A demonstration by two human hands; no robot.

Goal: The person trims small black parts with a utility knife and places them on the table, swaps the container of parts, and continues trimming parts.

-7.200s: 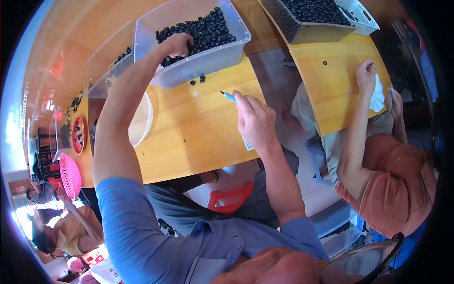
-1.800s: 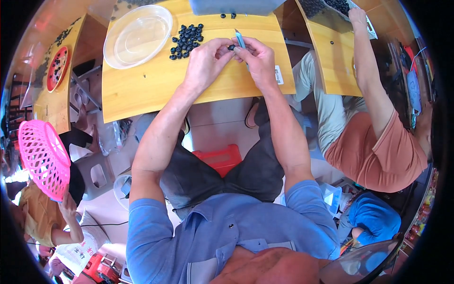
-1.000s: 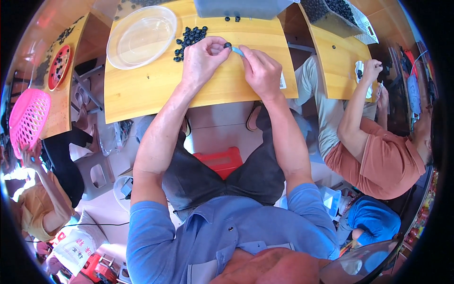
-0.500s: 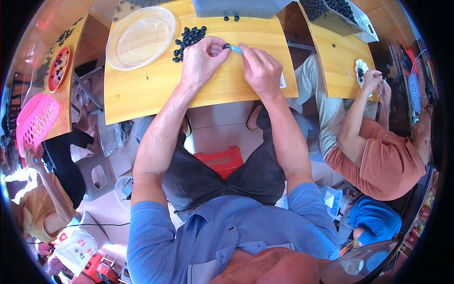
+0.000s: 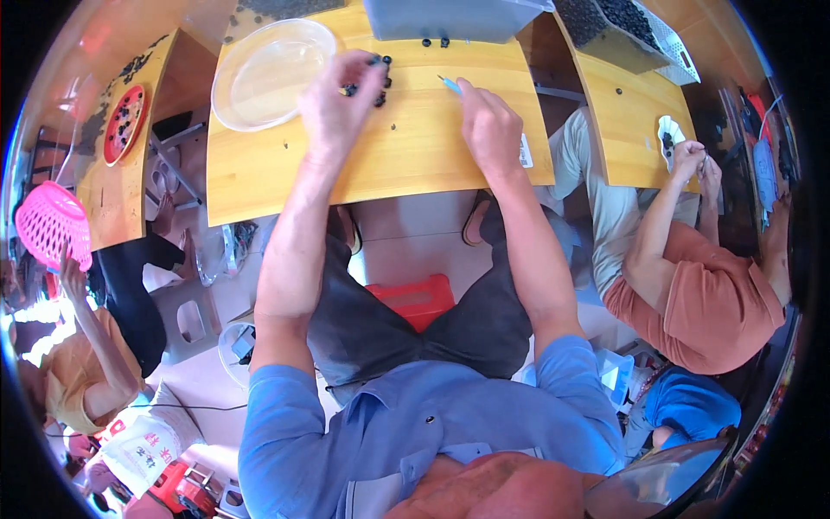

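Observation:
My left hand (image 5: 335, 104) is over a pile of small round black pieces (image 5: 386, 73) and hides most of them. Motion blurs its fingers, so I cannot tell whether it grips a piece. Farther right, above the wooden table (image 5: 415, 151), my right hand (image 5: 489, 128) is closed around a slim light blue tool (image 5: 450, 85). A thin, dark pointed tip shows at the tool's left end. Just left of my left hand stands a shallow round clear plastic tub (image 5: 268, 78).
A grey bin (image 5: 454, 19) stands at the table's far edge, with two black pieces (image 5: 444, 42) before it. At right, a co-worker (image 5: 692, 285) sits by another table. Another person at left holds a pink basket (image 5: 54, 223). A red stool (image 5: 411, 298) is below me.
My left hand has left the tool's tip and moved left over the black pile. My right hand still holds the tool, now apart from the left. The whole view has shifted slightly.

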